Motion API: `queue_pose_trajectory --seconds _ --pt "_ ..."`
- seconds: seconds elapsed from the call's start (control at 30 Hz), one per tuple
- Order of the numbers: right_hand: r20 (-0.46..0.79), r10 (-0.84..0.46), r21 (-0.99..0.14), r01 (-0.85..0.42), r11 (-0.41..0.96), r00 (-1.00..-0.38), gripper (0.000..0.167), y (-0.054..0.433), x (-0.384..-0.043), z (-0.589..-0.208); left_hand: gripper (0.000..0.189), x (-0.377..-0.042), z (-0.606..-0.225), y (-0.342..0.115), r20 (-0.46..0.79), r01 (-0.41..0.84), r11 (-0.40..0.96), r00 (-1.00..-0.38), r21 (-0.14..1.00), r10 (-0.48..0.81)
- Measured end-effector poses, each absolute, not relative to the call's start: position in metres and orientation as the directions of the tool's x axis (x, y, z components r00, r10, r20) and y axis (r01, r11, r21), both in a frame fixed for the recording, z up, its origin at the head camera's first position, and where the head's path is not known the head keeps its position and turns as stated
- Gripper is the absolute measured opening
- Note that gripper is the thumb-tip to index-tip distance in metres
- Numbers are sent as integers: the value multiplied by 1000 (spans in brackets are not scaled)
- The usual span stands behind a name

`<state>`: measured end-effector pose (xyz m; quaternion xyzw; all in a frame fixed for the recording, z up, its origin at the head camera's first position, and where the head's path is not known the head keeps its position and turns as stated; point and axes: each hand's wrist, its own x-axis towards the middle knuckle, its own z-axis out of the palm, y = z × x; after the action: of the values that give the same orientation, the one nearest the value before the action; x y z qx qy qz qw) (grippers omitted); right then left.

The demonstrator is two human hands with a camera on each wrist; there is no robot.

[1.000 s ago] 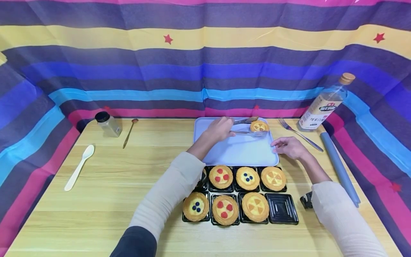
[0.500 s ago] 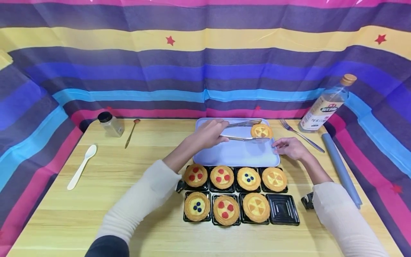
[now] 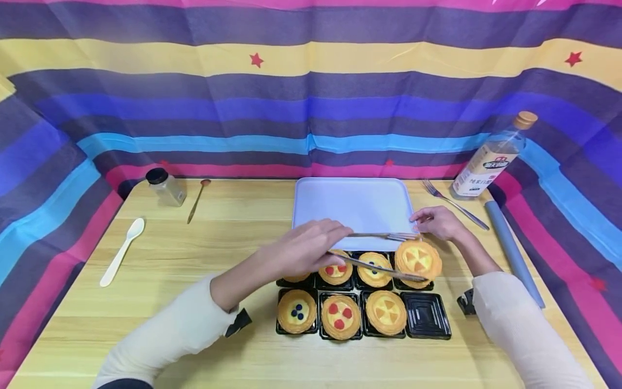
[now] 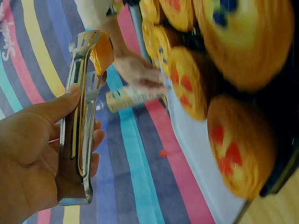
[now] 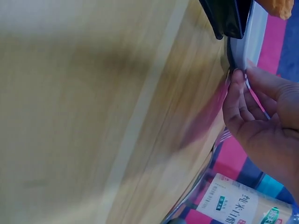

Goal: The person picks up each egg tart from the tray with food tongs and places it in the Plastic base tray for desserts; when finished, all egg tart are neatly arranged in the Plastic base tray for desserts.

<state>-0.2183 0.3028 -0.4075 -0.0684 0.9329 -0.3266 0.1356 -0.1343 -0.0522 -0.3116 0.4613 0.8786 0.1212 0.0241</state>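
Observation:
My left hand [image 3: 311,246] grips metal serving tongs [image 4: 74,154] with the thumb on one arm and the fingers round the other. Between the tong tips hangs a tart [image 3: 419,258] topped with orange wedges, raised over the right end of the back row. It hides much of what lies beneath. At the right edge of the pale blue tray [image 3: 352,202], my right hand [image 5: 271,105] pinches the rim between thumb and fingers. In front, a blueberry tart [image 3: 297,312], a raspberry tart [image 3: 340,317] and an orange-wedge tart [image 3: 386,313] sit in black square holders.
A black holder [image 3: 427,316] shows its ridged base at the front right. Behind the right hand are a fork [image 3: 454,202], a bottle [image 3: 481,167] and a grey-blue rod [image 3: 514,254]. A jar [image 3: 166,188], small spoon [image 3: 196,202] and white spoon [image 3: 122,251] lie left.
My left hand has brought the tongs toward the front, lifting the orange-wedge tart off the blue tray and over the back row. The right hand stays at the tray rim.

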Motion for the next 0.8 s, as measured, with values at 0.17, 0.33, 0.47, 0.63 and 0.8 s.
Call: queue_pose_trajectory --seconds 0.17,0.33,0.47,0.63,0.8 --pt "-198 -224 -616 -57 785 -954 25 302 -221 -407 56 -118 -318 -44 45 842 497 -516 210 856" --pt "-199 -222 -622 -52 781 -955 27 303 -221 -408 57 -107 -326 -30 -26 856 491 -494 161 869" --pt "-204 -223 -627 -47 778 -953 28 304 -221 -407 58 -102 -336 -19 -43 874 474 -473 107 880" --pt "-206 -224 -632 -45 774 -953 27 304 -221 -407 50 -94 -348 -6 -47 891 450 -448 63 893" --pt "-209 -220 -626 -42 778 -953 28 303 -220 -405 42 -92 -355 0 -55 879 473 -471 58 881"
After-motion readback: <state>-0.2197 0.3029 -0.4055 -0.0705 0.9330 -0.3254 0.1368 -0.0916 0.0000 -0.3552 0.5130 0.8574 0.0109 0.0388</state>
